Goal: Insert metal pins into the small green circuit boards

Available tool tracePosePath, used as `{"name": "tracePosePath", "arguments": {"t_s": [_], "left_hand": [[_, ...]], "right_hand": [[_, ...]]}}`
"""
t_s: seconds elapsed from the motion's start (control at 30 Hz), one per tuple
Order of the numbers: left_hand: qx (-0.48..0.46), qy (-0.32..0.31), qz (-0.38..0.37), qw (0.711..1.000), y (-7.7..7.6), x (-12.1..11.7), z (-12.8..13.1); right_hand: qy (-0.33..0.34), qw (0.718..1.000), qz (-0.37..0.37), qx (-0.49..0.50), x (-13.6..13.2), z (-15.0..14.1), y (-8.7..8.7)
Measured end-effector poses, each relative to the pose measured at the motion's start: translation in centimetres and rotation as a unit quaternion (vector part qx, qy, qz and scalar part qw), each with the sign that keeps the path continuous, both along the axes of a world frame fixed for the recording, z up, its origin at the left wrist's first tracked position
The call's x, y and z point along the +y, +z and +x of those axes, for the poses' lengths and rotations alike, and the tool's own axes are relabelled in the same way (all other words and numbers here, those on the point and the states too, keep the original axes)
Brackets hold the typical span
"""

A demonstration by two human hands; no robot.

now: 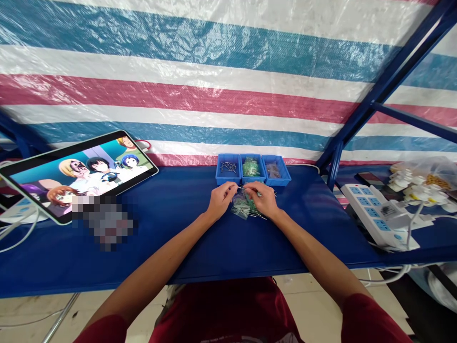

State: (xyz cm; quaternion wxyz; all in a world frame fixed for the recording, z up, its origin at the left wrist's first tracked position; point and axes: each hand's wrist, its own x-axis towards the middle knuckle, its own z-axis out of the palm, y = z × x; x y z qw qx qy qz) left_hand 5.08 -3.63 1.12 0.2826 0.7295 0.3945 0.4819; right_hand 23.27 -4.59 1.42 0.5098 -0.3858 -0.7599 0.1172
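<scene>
My left hand (pixel 221 200) and my right hand (pixel 263 199) meet just in front of three small blue bins, both with fingers pinched. Something thin and pale spans the gap between the fingertips, too small to make out. Under and between my hands lies a pile of small clear bags (pixel 241 209) with light green and metallic pieces inside. The left bin (pixel 224 180) holds dark screws (pixel 228 166). Pale green plastic pieces, like wall plugs (pixel 251 166), fill the middle bin (pixel 253 180). In the right bin (pixel 278 182) are small greyish-brown pieces (pixel 273 170).
A tablet (pixel 67 219) showing a cartoon leans at the left of the blue table (pixel 171 200), with a pixelated patch before it. On the right are a white power strip (pixel 367 209), cables and a plastic bag (pixel 439 169) beside a blue metal frame (pixel 335 162). Striped sheeting (pixel 214 95) hangs behind.
</scene>
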Motion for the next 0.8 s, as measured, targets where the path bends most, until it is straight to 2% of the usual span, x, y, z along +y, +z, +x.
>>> {"name": "tracePosePath", "arguments": {"t_s": [0.17,0.37,0.6,0.8], "left_hand": [[0.005,0.008,0.027,1.0,-0.17,0.12,0.02],[0.01,-0.012,0.049,0.999,-0.23,0.13,-0.06],[-0.002,-0.013,0.029,1.0,0.08,-0.09,-0.03],[0.012,-0.013,0.025,1.0,0.16,-0.23,-0.08]], "right_hand": [[0.005,0.999,-0.051,0.001,-0.03,0.01,0.05],[0.016,0.997,-0.073,-0.001,0.23,0.03,-0.34],[-0.001,0.999,-0.046,-0.001,0.23,-0.06,-0.43],[-0.012,0.998,-0.062,-0.021,0.16,-0.06,-0.05]]}}
